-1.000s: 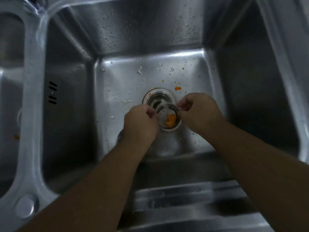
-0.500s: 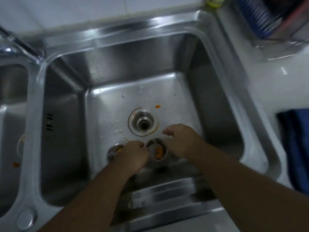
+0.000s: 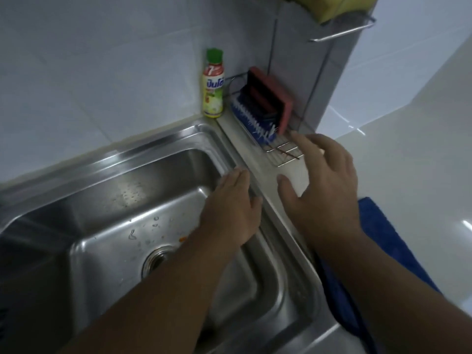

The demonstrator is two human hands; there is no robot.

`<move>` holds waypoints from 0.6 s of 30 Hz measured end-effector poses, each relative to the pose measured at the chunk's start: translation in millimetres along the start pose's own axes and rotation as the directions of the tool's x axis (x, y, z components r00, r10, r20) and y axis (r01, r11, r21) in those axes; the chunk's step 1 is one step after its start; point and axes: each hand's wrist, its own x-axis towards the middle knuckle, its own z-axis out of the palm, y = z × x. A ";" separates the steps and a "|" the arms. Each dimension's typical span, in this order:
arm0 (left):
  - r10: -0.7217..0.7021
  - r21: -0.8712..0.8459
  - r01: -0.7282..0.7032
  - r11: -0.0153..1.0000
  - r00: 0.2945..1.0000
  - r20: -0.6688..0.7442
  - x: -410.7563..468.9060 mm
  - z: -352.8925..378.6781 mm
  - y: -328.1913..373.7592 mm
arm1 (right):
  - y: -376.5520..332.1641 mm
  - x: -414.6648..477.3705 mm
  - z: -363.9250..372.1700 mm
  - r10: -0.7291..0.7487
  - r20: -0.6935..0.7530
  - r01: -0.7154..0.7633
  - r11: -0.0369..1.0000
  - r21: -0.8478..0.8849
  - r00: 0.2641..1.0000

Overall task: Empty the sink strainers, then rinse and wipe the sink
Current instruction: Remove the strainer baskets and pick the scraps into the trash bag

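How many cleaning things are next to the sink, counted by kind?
Bottle: 1
Brush: 1
Sponge: 1
Blue cloth: 1
Total: 4

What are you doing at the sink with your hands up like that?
A person is cleaning a steel sink. Both hands are open and hold nothing. The right hand reaches toward the wire rack holding a sponge and brush. The left hand hovers over the basin. Orange scraps lie near the drain.
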 end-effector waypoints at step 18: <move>-0.003 -0.043 0.005 0.999 0.999 0.050 9.7 16.4 -2.7 | -12.0 0.9 21.4 0.091 0.120 -0.104 0.988 0.111 0.989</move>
